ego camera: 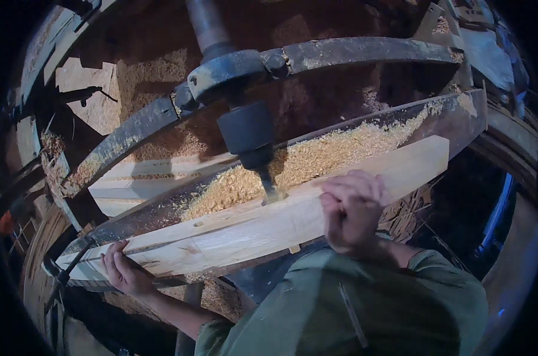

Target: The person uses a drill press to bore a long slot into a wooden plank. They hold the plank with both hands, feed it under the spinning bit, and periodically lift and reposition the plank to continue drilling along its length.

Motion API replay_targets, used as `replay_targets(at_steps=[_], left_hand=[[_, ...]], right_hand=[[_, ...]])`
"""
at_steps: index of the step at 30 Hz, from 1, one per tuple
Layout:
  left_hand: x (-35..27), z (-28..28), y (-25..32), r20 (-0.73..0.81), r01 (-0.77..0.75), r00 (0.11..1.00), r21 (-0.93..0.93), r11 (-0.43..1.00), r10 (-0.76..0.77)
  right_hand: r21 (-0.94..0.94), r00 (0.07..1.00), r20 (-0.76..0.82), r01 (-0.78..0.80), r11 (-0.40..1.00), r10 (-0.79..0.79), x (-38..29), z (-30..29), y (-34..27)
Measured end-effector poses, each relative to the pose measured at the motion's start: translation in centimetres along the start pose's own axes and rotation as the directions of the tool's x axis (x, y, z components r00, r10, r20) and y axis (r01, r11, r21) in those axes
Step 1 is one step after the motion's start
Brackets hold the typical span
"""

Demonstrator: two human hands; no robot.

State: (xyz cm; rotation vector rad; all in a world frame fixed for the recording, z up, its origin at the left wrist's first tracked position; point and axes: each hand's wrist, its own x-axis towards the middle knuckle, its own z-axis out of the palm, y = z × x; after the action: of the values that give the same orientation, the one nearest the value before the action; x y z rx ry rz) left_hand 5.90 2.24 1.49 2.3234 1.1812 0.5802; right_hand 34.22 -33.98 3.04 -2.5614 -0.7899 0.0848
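A long, pale wooden beam (251, 236) lies across a machine table (466, 111) in front of me. My left hand (126, 272) grips the beam towards its left end, fingers over the top edge. My right hand (355, 209) holds it right of the middle, fingers curled over the upper face. Between my hands, a drill bit (267, 182) in a dark chuck (246, 133) meets the beam's far edge, where chips blur the contact. A small hole (199, 223) shows in the beam, left of the bit.
Heaped wood shavings (340, 147) lie along the table behind the beam. A curved metal bar (366, 53) runs behind the chuck, joined to a collar (226, 73) around the spindle. A metal clamp (64, 273) sits at the beam's left end. Sawn boards (149, 184) lie beyond the table.
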Motion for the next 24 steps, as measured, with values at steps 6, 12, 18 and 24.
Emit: replay_targets(at_steps=[6, 12, 18, 24], left_hand=[[-0.1, -0.9, -1.3, -0.002, 0.02, 1.0, 0.008, 1.0, -0.02], [-0.3, 0.0, -2.8, -0.06, 0.096, 0.994, 0.085, 0.992, -0.091], [-1.1, 1.4, -0.3, -0.087, 0.128, 0.986, -0.182, 0.975, -0.145], [-3.7, 6.5, 7.6, -0.083, 0.185, 0.979, -0.049, 0.982, -0.188]], right_hand=[[-0.003, 0.997, 0.079, -0.01, 1.0, 0.01, -0.3, -0.4, -0.7], [0.072, 0.998, 0.003, 0.064, 0.995, -0.064, -0.3, -0.2, 0.8], [0.094, 0.997, 0.024, 0.077, 0.993, -0.08, 0.6, -2.9, 4.4], [0.009, 0.995, 0.068, 0.075, 0.997, -0.075, 0.9, -5.4, 9.6]])
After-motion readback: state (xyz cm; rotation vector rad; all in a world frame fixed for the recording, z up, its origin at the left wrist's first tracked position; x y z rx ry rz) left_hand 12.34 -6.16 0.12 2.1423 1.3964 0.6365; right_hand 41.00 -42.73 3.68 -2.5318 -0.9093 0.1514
